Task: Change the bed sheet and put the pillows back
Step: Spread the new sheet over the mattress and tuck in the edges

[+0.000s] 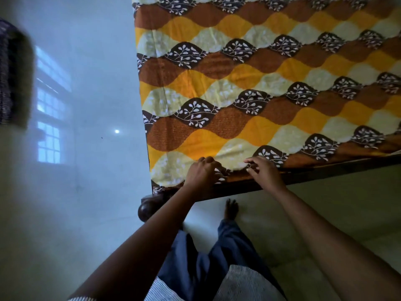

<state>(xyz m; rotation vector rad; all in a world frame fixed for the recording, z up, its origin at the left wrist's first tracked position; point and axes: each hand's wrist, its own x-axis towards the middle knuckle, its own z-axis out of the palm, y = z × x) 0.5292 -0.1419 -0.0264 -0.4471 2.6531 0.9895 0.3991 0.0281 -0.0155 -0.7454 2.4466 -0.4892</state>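
At the near edge of the bed, close to its corner at 8 o'clock, we see the bed sheet (pixel 249 88) spread over all of the visible top, its hem lying along the dark bed frame (pixel 314 175). The left hand (pixel 200 173) has its fingers curled onto the hem. The right hand (pixel 264 173), just beside it at 3 o'clock, appears to pinch the same hem between thumb and fingertips. Both hands are thus closed on cloth. The pillows are out of view.

Hazards, as we judge them:
- A hard pull toward 6 o'clock could drag the sheet off the far side, which we cannot see.
- Because both grips sit near one corner, an uneven tug could skew the wave pattern and wrinkle the stretch running toward 3 o'clock.
- Fingers pushed down to tuck could be caught against the frame.

For room to move, the sheet's side edge runs from 12 to 7 o'clock and borders the glossy floor (pixel 86 192), which lies open toward 9 o'clock. The rounded corner post (pixel 148 208) stands just below the left hand at 7 o'clock. A bare foot (pixel 231 209) sits near the frame, so we have little room to step forward. A dark cloth (pixel 13 72) lies well apart at 9 o'clock.
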